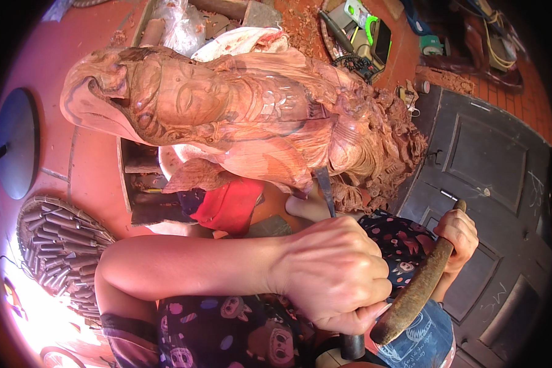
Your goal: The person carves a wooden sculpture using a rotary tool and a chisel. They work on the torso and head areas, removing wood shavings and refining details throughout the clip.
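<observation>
A large reddish wood statue (270, 116) of a robed figure lies across the view, its head toward the left and its base, carved in deep folds, toward the right. My left hand (334, 273) is closed round a carving chisel (326, 193). The blade points away from me, its tip at the near edge of the robe, and the dark butt of the handle shows below my fist. In my right hand (460, 239), fingers wrapped round one end, is a worn, slightly curved wooden club (414, 291). Its free end hangs close to the chisel's butt, apparently just apart.
A round basket (95, 224) packed with several chisels stands at the left, below a dark round disc (17, 144). Red cloth (230, 205) lies under the statue. Dark panelled boards (484, 159) fill the right. Beyond the statue are a phone (381, 42), plastic bag (181, 27) and wood chips.
</observation>
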### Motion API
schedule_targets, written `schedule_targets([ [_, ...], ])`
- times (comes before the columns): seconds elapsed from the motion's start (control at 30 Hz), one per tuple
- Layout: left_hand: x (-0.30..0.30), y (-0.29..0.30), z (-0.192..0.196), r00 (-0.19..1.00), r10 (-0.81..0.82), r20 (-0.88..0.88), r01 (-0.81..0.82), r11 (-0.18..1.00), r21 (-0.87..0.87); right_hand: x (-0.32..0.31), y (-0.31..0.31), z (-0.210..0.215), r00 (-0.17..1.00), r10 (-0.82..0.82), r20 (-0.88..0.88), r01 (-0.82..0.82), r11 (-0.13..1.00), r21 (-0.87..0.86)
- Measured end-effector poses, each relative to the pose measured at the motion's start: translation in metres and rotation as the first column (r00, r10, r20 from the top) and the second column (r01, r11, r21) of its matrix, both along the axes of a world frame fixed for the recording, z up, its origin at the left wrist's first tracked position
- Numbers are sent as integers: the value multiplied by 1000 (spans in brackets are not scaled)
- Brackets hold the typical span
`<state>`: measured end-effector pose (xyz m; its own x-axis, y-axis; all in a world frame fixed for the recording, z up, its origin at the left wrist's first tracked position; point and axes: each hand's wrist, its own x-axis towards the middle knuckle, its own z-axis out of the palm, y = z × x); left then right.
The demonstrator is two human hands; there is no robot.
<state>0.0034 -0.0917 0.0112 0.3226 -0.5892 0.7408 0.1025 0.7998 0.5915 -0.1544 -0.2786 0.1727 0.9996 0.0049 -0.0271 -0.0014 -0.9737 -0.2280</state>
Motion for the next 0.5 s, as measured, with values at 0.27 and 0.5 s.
schedule_targets([
  [0.27, 4, 0, 6, 1000, -7, -16, 7, 1000, 17, -2, 2, -4, 995, -31, 90, 30, 999, 20],
  [0.5, 5, -1, 6, 1000, -5, -29, 6, 999, 37, -5, -3, 2, 1000, -19, 13, 19, 1000, 11],
])
